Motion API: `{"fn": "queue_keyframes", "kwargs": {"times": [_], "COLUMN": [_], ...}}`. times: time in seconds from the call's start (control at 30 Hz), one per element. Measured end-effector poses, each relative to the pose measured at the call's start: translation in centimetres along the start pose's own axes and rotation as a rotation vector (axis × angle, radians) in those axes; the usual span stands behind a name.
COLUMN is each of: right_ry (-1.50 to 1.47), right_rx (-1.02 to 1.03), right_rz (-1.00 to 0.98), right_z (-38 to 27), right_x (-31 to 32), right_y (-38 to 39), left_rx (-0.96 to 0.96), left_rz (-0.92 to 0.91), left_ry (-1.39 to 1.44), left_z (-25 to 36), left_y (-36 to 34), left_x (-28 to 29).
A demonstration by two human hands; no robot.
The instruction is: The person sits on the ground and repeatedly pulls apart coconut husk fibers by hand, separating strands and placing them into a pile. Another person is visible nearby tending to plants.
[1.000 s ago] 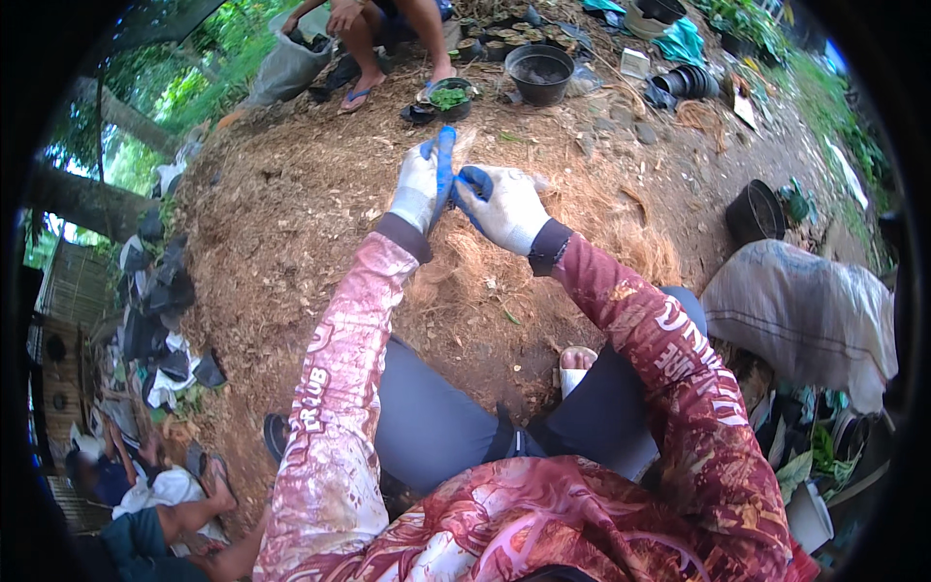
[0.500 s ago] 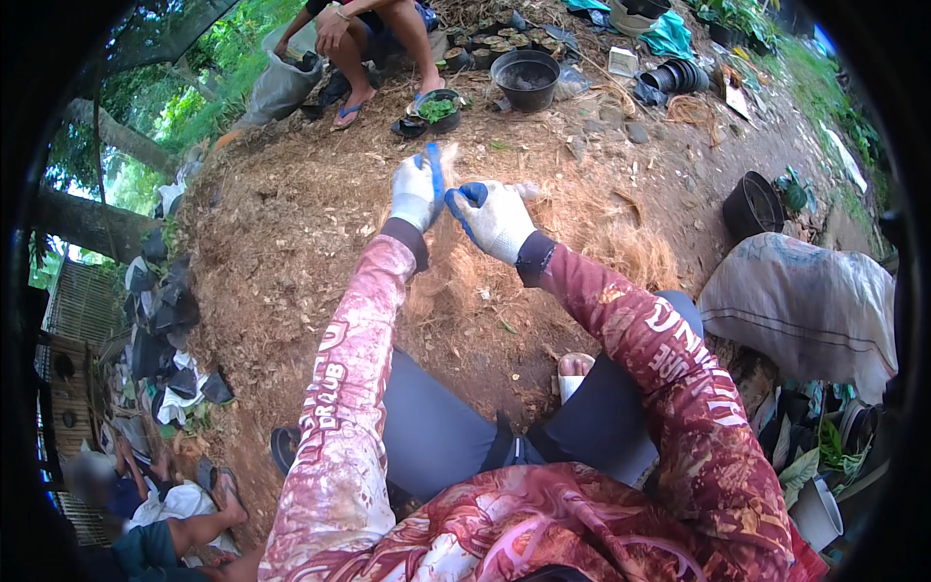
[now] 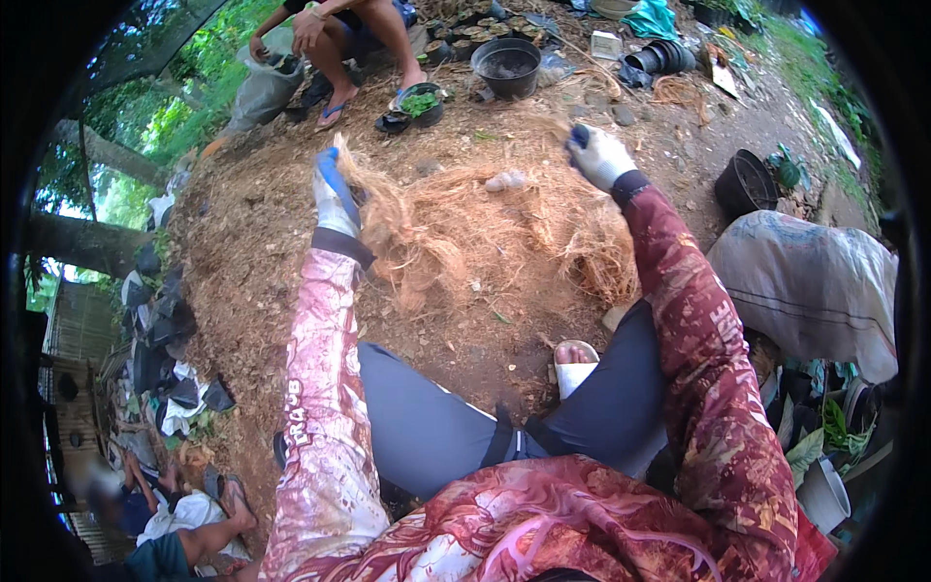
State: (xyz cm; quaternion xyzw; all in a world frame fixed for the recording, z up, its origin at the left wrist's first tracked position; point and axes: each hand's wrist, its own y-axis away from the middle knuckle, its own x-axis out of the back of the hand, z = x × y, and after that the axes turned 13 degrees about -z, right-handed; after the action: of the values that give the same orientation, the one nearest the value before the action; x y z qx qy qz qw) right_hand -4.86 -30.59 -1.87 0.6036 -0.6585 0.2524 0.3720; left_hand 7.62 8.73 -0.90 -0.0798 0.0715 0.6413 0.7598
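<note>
My left hand (image 3: 337, 194), in a white glove with a blue palm, is closed on a tuft of tan coconut fibre (image 3: 383, 199) that hangs down on its right side. Farther right, my right hand (image 3: 598, 158), gloved alike, is closed too, and a thin wisp of fibre sticks out to the left of its fingers. Between and below the hands, a loose heap of coconut fibre (image 3: 465, 218) is spread on the ground. A small pale object (image 3: 504, 181), too unclear to name, lies on top of it.
Ahead are a black pot (image 3: 506, 68), a bowl of green leaves (image 3: 423, 103) and a crouching person (image 3: 364, 39). To my right, a black pot (image 3: 747, 184) stands beyond a pale sack (image 3: 805, 286). Another person (image 3: 184, 529) sits at lower left; black bags (image 3: 170, 320) line that side.
My hands have moved from close together to wide apart, the left one leftward and the right one rightward. Fibre now trails from each, and the heap between them shows more fully.
</note>
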Motion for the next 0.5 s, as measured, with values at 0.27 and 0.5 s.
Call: {"fn": "queue_keyframes", "kwargs": {"times": [0.27, 0.5], "right_ry": [-0.592, -0.169], "right_rx": [0.308, 0.448], "right_rz": [-0.220, -0.169], "right_z": [-8.8, -11.1], "right_x": [-3.5, -5.5], "right_y": [3.0, 4.3], "left_rx": [0.006, 0.000], "left_rz": [-0.333, -0.311], "left_ry": [-0.146, -0.136], "left_z": [-0.3, -2.9], "left_y": [4.8, 3.2], "left_x": [-8.7, -7.5]}}
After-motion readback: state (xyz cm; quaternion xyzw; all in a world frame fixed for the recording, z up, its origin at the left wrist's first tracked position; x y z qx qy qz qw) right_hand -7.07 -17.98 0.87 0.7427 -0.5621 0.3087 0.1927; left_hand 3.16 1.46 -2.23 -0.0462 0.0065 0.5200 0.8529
